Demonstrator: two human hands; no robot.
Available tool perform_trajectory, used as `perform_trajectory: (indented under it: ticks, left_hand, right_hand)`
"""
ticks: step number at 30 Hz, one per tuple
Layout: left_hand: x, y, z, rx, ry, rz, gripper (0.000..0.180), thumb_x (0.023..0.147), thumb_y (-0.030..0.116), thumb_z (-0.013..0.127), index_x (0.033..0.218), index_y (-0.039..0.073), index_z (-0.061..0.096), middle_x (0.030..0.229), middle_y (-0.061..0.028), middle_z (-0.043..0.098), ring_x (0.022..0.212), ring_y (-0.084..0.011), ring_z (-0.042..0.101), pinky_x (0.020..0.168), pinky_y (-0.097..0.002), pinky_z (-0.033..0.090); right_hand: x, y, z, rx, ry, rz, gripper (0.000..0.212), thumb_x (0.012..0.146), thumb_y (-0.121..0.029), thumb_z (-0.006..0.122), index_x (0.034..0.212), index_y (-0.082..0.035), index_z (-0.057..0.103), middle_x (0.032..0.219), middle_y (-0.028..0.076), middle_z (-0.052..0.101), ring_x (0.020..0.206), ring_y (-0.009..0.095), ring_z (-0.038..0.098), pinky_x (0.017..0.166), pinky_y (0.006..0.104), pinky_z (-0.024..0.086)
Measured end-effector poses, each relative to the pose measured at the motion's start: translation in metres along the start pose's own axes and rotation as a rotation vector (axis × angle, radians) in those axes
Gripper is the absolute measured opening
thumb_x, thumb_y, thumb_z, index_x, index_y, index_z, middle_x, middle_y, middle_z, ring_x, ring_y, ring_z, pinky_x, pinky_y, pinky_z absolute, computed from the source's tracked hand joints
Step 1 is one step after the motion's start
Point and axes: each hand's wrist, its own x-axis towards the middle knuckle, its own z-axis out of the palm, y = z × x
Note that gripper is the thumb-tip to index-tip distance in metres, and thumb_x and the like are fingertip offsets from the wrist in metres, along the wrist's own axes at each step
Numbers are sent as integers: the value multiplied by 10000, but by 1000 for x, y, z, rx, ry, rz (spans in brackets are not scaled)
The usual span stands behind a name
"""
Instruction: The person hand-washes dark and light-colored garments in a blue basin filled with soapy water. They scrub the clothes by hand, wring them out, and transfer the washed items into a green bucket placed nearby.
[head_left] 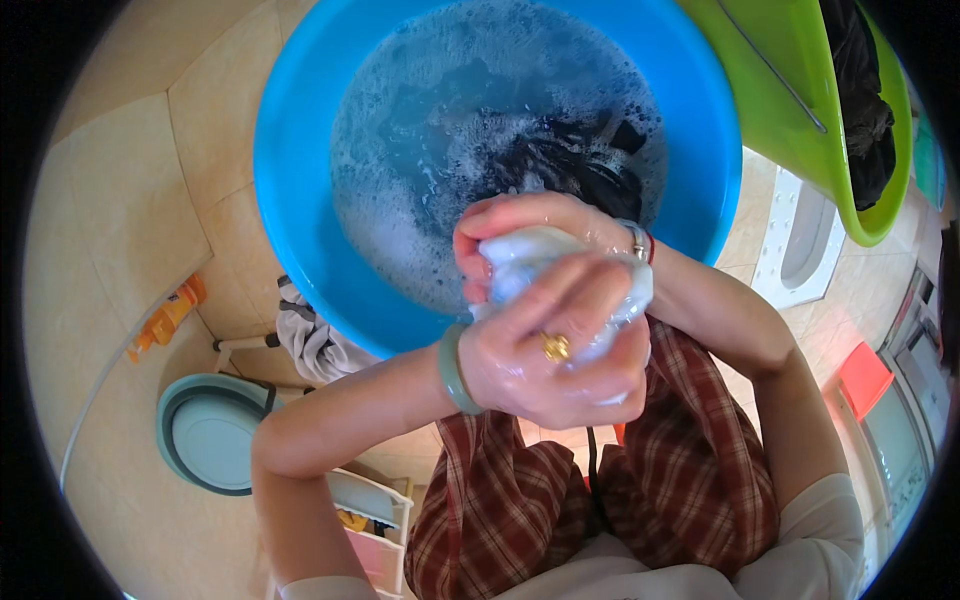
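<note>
My left hand (560, 350), with a green bangle at the wrist and a gold ring, is closed around a wet white cloth (532, 250). Gripping the same bunched cloth from the far side is my right hand (550, 210), which wears a bracelet and a red cord. The cloth is pressed between both palms over the near edge of a big blue basin (300, 190). What kind of garment it is, I cannot tell. Suds coat my fingers. In the basin's foamy water (400, 130) lies dark, soaked fabric (580, 165), just beyond my hands.
A lime-green bucket (790, 100) with dark cloth (868, 120) stands at the right, near a white squat toilet (800, 240). Left of me are an orange bottle (168, 318), a grey-green collapsible basin (175, 420) and a white rack (398, 530). Grey-and-white fabric (315, 335) lies beside the blue basin.
</note>
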Motion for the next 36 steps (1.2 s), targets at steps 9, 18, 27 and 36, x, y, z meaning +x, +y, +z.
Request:
perform_trajectory:
  ticks: [9, 18, 27, 36]
  left_hand:
    - [-10, 11, -1, 155, -212, 249, 126, 693, 217, 580, 765, 116, 558, 924, -17, 535, 880, -257, 635, 823, -421, 568]
    - [-31, 11, 25, 380, -264, 450, 191, 672, 220, 627, 784, 76, 572, 878, -38, 541, 915, -266, 619, 830, -444, 532]
    - [-55, -5, 44, 346, -361, 521, 219, 690, 290, 620, 782, 92, 603, 863, -32, 522, 895, -238, 614, 791, -377, 498]
    - [-88, -12, 68, 319, -516, 574, 161, 717, 241, 602, 749, 87, 631, 863, -27, 524, 857, -183, 561, 797, -322, 491]
  right_hand:
    - [-3, -1, 15, -319, 95, 70, 293, 900, -299, 667, 794, -26, 674, 765, 75, 657, 706, 164, 655, 644, 285, 513]
    - [8, -1, 11, -779, 129, 25, 342, 878, -307, 637, 708, -12, 666, 683, 70, 658, 632, 160, 636, 606, 291, 501]
    - [24, 5, -3, -1020, 273, -55, 376, 883, -318, 623, 662, -17, 670, 628, 54, 636, 580, 127, 557, 591, 293, 466]
    - [42, 15, -20, -1333, 401, -105, 409, 847, -327, 532, 592, -29, 649, 612, 113, 639, 596, 249, 613, 646, 371, 497]
